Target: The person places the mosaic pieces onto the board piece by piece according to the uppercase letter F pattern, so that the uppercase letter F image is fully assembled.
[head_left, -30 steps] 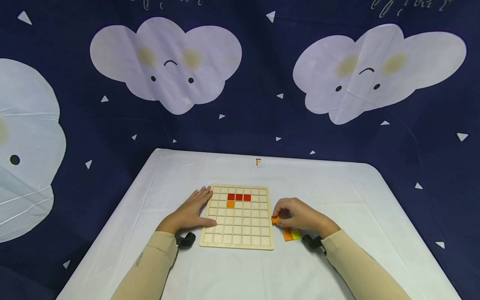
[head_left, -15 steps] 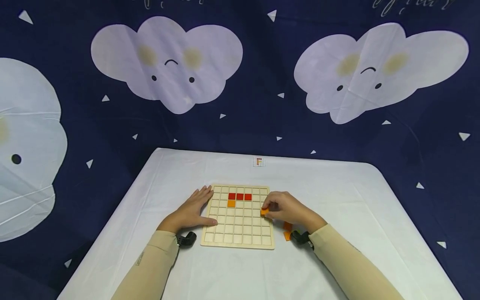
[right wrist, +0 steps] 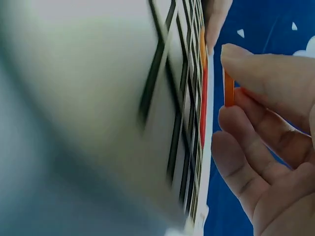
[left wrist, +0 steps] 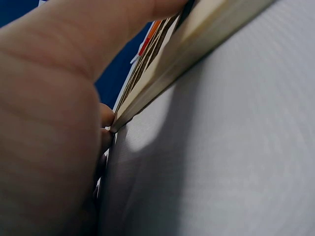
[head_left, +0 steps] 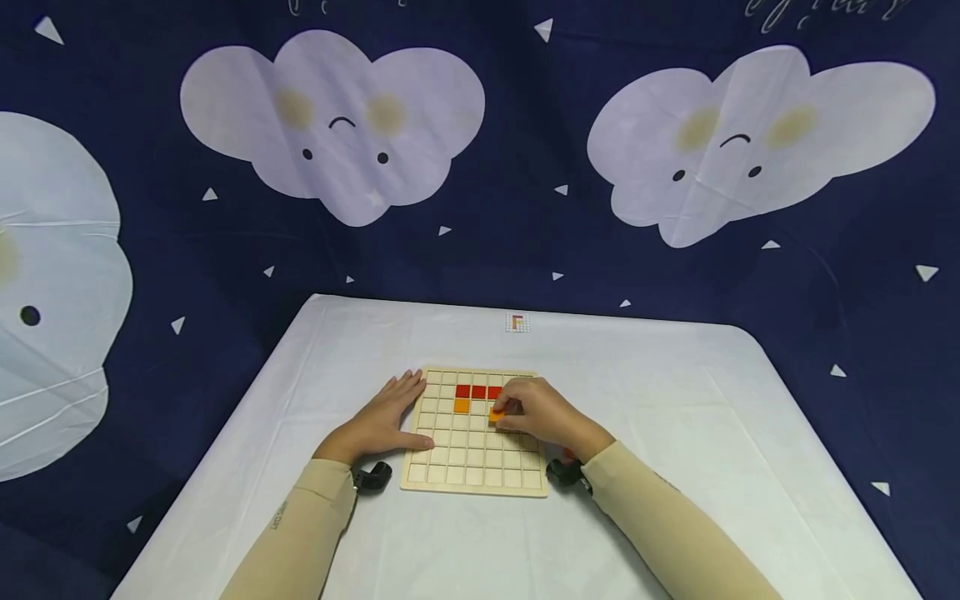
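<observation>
A wooden grid board (head_left: 472,478) lies on the table. Three red square tiles (head_left: 478,392) sit in a row near its far side, with an orange tile (head_left: 462,406) directly below the leftmost one. My left hand (head_left: 377,425) rests along the board's left edge, thumb stretched over the rim and fingers extended. Over the right part of the grid, my right hand (head_left: 547,411) pinches another orange tile (head_left: 496,417) between thumb and fingers. In the right wrist view that tile (right wrist: 229,91) stands on edge, apart from the board.
Right of the board, a reddish-orange tile (head_left: 568,454) peeks out, mostly hidden by the right wrist and its black camera (head_left: 566,473). A small pattern card (head_left: 517,322) lies at the far table edge. A dark blue cloud-print cloth (head_left: 525,167) hangs behind.
My right hand has carried the orange tile leftward from the loose tiles beside the board to over the grid. My left hand has stayed in place.
</observation>
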A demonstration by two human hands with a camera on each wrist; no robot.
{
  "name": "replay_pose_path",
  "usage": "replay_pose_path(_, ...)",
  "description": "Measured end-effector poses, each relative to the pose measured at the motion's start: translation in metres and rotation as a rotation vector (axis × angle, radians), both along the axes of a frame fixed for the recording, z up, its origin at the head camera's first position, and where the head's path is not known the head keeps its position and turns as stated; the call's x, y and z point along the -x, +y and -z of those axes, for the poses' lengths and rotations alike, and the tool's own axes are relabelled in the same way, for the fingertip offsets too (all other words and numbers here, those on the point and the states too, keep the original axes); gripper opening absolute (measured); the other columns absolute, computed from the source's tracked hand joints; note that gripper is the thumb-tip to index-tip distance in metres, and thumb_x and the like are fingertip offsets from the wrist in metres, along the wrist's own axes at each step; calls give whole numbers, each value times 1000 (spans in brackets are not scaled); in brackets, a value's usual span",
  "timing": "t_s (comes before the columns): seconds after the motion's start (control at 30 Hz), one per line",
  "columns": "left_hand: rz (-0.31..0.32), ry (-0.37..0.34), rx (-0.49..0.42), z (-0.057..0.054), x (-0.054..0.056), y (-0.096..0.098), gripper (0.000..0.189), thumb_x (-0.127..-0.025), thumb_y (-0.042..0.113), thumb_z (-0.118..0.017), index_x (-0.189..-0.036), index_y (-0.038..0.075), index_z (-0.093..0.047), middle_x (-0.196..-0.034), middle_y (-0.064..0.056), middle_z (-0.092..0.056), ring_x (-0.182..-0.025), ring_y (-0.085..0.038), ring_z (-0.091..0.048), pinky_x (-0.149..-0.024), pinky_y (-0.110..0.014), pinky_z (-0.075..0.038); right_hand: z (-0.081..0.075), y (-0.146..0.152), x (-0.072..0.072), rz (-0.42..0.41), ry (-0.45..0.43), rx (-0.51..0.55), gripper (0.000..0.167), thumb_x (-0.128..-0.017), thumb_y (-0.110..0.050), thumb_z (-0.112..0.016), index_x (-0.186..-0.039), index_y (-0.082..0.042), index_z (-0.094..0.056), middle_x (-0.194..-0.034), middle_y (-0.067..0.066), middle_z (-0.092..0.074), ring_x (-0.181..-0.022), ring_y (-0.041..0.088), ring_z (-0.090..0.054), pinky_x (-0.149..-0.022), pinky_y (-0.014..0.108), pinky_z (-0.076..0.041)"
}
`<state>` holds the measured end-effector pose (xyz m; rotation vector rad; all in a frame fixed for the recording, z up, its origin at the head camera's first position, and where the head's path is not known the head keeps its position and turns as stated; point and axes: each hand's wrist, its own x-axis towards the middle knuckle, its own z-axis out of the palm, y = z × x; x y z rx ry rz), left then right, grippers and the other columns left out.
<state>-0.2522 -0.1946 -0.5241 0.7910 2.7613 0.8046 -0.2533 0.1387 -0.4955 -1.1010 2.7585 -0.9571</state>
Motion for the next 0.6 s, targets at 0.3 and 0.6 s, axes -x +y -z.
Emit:
replay_pose_path(0.3, 0, -20, 3, -1, -2, -1, 121, -79, 67, -83, -164, -1, -30, -173, -16, -16, -159, -33, -9, -128, -49, -6, -3, -41, -3, 46, -54, -6, 14, -88, -13, -88, -99, -11, -79, -93, -6, -71, -82, 5, -64, -74, 24, -57)
replay_pose_path(0.6, 5, -17, 1, -1, -2, -2, 122, -79, 68, -82, -164, -1, -29, -173, -16, -16, -159, -34, -8, -128, -50, -5, -3, -59, -1, 11, -37, -73, 15, -88, -13, -89, -99, -12, -79, -93, -7, -71, -85, 6, -64, -79, 23, -56)
